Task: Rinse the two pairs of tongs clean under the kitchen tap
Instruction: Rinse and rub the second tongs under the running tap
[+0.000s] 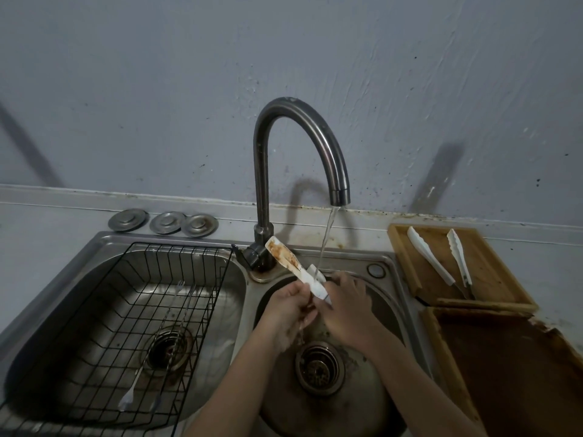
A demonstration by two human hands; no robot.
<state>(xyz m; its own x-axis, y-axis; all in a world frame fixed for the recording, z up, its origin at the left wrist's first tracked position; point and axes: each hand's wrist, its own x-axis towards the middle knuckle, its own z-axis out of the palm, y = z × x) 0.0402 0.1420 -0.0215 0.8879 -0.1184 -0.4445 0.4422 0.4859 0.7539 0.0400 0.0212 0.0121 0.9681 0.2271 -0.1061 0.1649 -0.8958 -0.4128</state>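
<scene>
A white pair of tongs (285, 258) smeared with brown residue points up and left over the round right sink basin (388, 313). My left hand (288, 310) grips its lower end, and my right hand (345, 305) holds it from the right. Water runs from the curved tap (331, 165) in a thin stream that lands on the tongs just above my hands. A second white pair of tongs (441, 261) lies spread apart on a wooden tray (492, 272) to the right of the sink.
The left basin holds a black wire rack (104, 335) with a fork and thin utensils (151, 351) in it. Three metal drain covers (164, 221) lie behind it. A darker wooden board (511, 367) sits at the front right. A drain strainer (318, 369) lies below my hands.
</scene>
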